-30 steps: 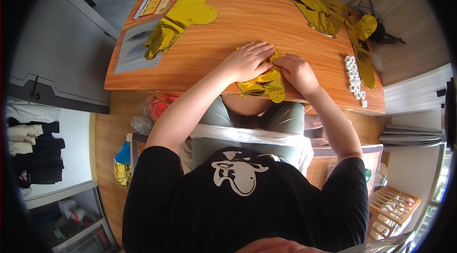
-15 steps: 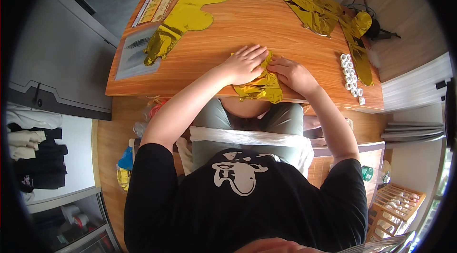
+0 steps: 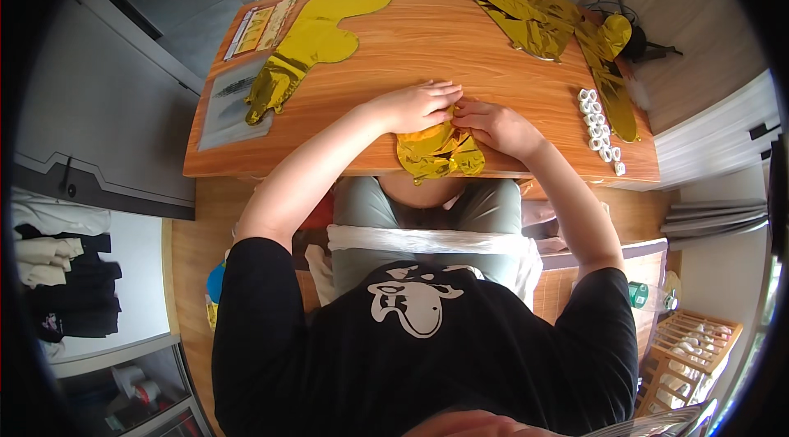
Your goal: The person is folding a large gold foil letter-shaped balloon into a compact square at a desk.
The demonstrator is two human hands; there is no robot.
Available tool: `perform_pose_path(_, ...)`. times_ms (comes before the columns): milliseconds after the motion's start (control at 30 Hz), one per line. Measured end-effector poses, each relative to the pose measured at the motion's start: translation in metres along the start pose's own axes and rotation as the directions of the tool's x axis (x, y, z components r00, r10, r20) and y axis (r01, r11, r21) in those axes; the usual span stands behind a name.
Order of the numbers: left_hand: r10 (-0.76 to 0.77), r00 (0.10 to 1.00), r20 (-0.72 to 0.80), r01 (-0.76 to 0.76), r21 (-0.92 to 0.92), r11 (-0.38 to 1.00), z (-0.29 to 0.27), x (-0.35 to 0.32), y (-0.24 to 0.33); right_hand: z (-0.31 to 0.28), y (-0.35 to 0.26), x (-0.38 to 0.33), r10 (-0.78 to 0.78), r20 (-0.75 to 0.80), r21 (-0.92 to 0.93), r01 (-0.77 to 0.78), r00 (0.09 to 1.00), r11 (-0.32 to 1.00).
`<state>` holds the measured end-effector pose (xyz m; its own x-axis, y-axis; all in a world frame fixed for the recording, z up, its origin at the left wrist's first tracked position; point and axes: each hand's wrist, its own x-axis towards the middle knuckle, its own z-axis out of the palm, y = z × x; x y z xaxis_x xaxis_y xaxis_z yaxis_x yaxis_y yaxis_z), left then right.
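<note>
We are sitting at a wooden tabletop (image 3: 460, 42) and looking down at our two hands. Both hands are resting on a crumpled gold foil balloon (image 3: 438, 153) that is lying at the near edge of the tabletop, and part of it is hanging over this edge, above our lap. Our left hand (image 3: 417, 105) is lying flat with the fingers stretched out together, and it is pressing on the upper left part of the foil. Our right hand (image 3: 493, 124) is lying just beside it, with the fingers bent, and its fingertips are touching the foil near the left hand's fingertips; we cannot tell if it is pinching the foil or only pressing it.

Further on the left, a long flat gold balloon (image 3: 308, 46) is lying, and its lower end is resting on a grey sheet (image 3: 226, 108). Beside its upper part a card (image 3: 261, 26) with pictures is lying. At the far right, more gold foil pieces (image 3: 542, 22) are lying in a pile. A row of small white rings (image 3: 598, 131) is lying near the right edge, well apart from our hands.
</note>
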<state>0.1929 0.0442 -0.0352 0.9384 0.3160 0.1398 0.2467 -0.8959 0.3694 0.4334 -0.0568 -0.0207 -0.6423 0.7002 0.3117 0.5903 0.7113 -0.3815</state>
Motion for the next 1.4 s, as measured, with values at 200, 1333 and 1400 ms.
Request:
perform_pose_path(200, 0.031, 0.998, -0.047, -0.024, 0.145, 0.989, 0.012, -0.008, -0.001, -0.013, -0.030, -0.010, 0.000, -0.005, -0.239, -0.001, 1.000, 0.971)
perform_pose_path(1333, 0.113, 0.992, 0.049, -0.119, 0.159, 0.980, 0.001, -0.014, -0.007, -0.001, -0.035, -0.005, 0.130, -0.058, 0.037, -0.128, 0.990, 0.991)
perform_pose_path(1400, 0.174, 0.985, -0.007, -0.173, 0.048, 0.984, 0.001, -0.013, -0.012, -0.001, -0.036, 0.003, 0.190, -0.076, 0.136, -0.179, 0.979, 0.974)
